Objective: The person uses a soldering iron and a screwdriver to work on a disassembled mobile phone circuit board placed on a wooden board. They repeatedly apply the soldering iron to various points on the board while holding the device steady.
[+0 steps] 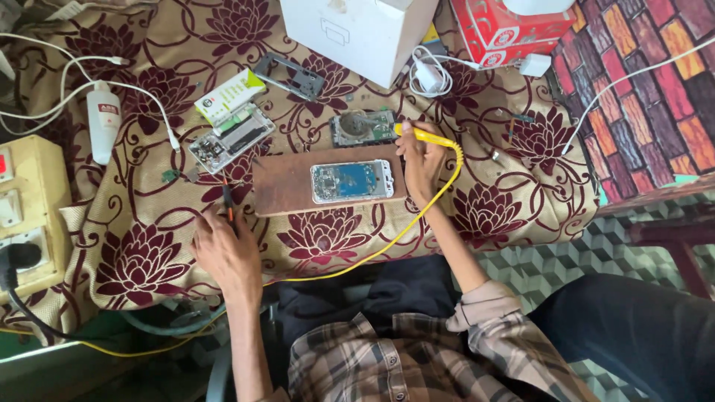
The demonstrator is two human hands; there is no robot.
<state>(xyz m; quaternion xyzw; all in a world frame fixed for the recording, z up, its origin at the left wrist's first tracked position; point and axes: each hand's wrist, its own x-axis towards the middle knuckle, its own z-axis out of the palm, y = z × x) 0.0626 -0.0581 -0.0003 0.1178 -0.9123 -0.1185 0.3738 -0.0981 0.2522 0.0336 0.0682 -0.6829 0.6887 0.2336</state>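
My right hand [421,160] pinches the yellow soldering iron [426,136], tip on the far circuit board [363,127]. My left hand [227,253] pinches a thin orange tool [229,205] left of the opened phone [351,181] on the wooden board [287,186].

Plaid shirt, sleeves rolled up

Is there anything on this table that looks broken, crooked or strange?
Yes. The phone on the wooden board lies open with its circuit board bare. Another opened phone lies askew to its left, and a loose frame lies apart. The right hand holds a yellow soldering iron.
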